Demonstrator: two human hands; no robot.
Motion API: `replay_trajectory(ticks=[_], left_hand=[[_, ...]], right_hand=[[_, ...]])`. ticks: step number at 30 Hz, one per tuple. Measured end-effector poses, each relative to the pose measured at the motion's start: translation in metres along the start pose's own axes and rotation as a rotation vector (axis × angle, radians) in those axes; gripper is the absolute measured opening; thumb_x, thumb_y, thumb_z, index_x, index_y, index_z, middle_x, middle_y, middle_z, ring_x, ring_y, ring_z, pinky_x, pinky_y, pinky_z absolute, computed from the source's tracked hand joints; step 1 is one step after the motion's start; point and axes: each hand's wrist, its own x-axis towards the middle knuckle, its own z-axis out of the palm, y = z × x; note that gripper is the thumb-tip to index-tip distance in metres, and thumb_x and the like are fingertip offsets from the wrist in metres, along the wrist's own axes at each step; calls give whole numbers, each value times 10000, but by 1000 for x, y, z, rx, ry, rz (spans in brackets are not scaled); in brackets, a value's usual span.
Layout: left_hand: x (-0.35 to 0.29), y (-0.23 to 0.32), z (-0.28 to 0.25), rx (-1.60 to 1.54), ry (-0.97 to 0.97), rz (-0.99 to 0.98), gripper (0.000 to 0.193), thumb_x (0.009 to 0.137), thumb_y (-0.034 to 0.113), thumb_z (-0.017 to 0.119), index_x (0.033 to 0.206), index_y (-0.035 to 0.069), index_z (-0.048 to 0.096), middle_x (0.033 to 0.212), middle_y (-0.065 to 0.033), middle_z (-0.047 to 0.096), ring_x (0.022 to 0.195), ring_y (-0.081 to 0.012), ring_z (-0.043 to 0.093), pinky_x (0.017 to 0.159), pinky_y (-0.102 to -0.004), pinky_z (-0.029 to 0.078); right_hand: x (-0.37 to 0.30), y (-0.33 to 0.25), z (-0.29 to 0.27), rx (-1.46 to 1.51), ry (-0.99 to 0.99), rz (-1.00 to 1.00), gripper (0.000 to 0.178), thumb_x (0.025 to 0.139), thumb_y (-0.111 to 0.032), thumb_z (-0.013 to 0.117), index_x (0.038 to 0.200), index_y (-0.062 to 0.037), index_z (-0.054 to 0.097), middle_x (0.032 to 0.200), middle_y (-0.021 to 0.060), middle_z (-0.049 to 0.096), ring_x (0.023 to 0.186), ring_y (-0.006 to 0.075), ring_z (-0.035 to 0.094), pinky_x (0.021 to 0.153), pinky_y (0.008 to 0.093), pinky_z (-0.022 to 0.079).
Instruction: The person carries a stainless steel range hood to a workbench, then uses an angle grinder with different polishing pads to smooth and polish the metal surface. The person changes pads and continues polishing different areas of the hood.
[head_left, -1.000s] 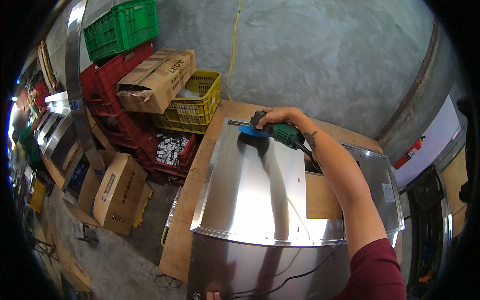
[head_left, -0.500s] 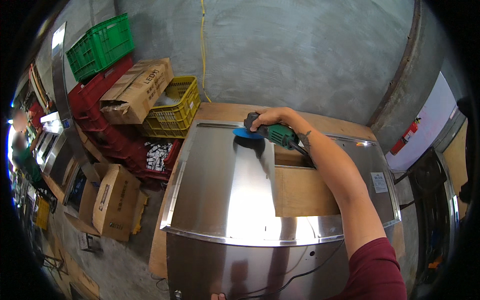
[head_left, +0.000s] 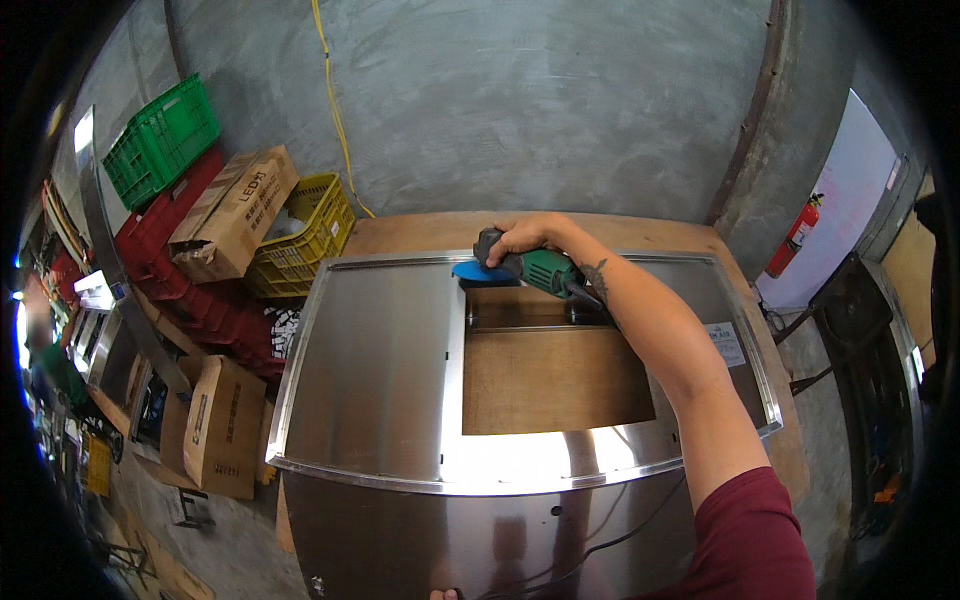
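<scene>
My right hand [head_left: 527, 236] is wrapped round the head end of a green and black angle grinder [head_left: 548, 270]. Its blue disc [head_left: 484, 272] lies flat at the far left corner of a rectangular opening in a shiny stainless steel panel [head_left: 385, 350]; whether it touches the metal is hard to tell. The grinder's rear and cord run back under my right forearm. At the bottom edge, only the fingertips of my left hand [head_left: 443, 595] show, by the panel's lower front face [head_left: 400, 535]; the rest is out of frame.
The panel rests on a wooden table [head_left: 430, 226] against a grey wall. A black cord [head_left: 610, 543] trails across its front. At left stand a yellow crate [head_left: 318, 225], red crates [head_left: 215, 310], a green crate [head_left: 165, 140] and cardboard boxes [head_left: 228, 415]. A fire extinguisher [head_left: 795, 238] and black chair [head_left: 850, 300] are at right.
My view has turned to the right. Over the panel, the grinder has shifted right, from the bare steel left of the opening to its far left corner. My right hand keeps hold of it.
</scene>
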Motion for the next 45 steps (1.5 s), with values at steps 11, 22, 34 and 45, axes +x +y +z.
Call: replay_trajectory(ticks=[11, 22, 34, 45], left_hand=[[-27, 89, 47, -6, 9, -63, 470, 1125, 532, 373, 1083, 96, 542, 875, -391, 657, 890, -648, 601, 735, -719, 432], [-53, 140, 85, -11, -16, -82, 472, 1126, 516, 392, 1096, 80, 568, 918, -395, 655, 946, -643, 595, 757, -702, 437], [-68, 174, 104, -2, -25, -126, 478, 1128, 500, 394, 1102, 54, 565, 974, -403, 648, 1020, -641, 582, 803, -675, 452], [-68, 187, 108, -10, -25, -108, 438, 1131, 472, 400, 1098, 65, 560, 958, -402, 655, 1004, -643, 586, 804, -680, 449]], right_hand=[[-37, 104, -51, -6, 13, -5, 1083, 769, -441, 863, 1651, -65, 360, 1616, 289, 432, 1402, 449, 512, 1074, 559, 491], [-93, 163, -81, 9, 11, 45, 938, 803, -422, 846, 1566, -65, 434, 1438, 281, 560, 1175, 397, 644, 913, 495, 572], [-133, 229, -113, -91, 63, 103, 1161, 754, -465, 846, 1705, -127, 271, 1635, 305, 411, 1424, 443, 505, 1140, 478, 449], [-178, 266, -131, -40, 119, 116, 1115, 762, -414, 842, 1701, -164, 296, 1533, 303, 510, 1306, 410, 595, 1048, 478, 525]])
